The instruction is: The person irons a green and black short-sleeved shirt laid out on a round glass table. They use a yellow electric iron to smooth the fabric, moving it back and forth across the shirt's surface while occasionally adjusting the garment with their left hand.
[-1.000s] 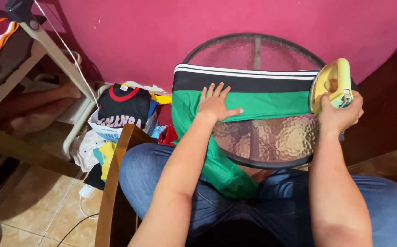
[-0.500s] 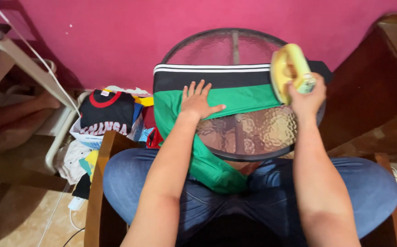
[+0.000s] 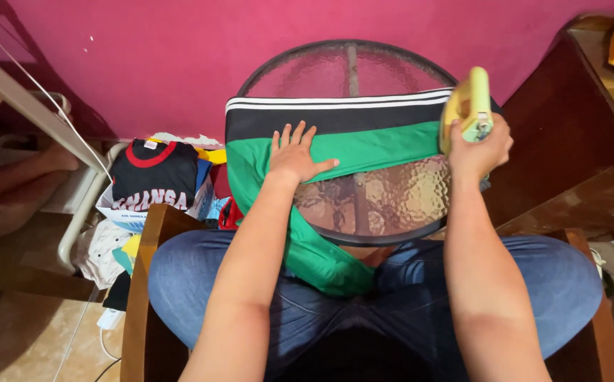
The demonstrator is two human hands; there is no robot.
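Since the earlier frame the iron [image 3: 468, 106] stands a little more upright at the right rim, while the left hand stays spread flat on the cloth.

On the left, a pile of clothes [image 3: 153, 185] sits in a box just beside the chair [image 3: 144, 283], close to the counter's left edge, so room on that side is small.

The left hand [image 3: 294, 154] lies open, fingers apart, palm pressing the green garment [image 3: 363, 145]. This garment is soft and light, and I judge it slips easily on the glass, because a long part of it already hangs over the near edge down onto the lap. It needs a flat hand to hold it still, or a pinch at the black band with white stripes to pull it straight.

The round glass counter [image 3: 374, 205] is small; the garment covers its far half, and the near part is bare. Glass is hard and probably fragile, so heavy things want gentle setting down.

The right hand [image 3: 478, 145] is closed around the handle of the yellow iron, lifted off the cloth and tilted on end. An iron is stiff, rather heavy and may be hot, so only the handle is safe. Just right of it, wooden furniture [image 3: 590, 127] stands close, which leaves little room for swinging.
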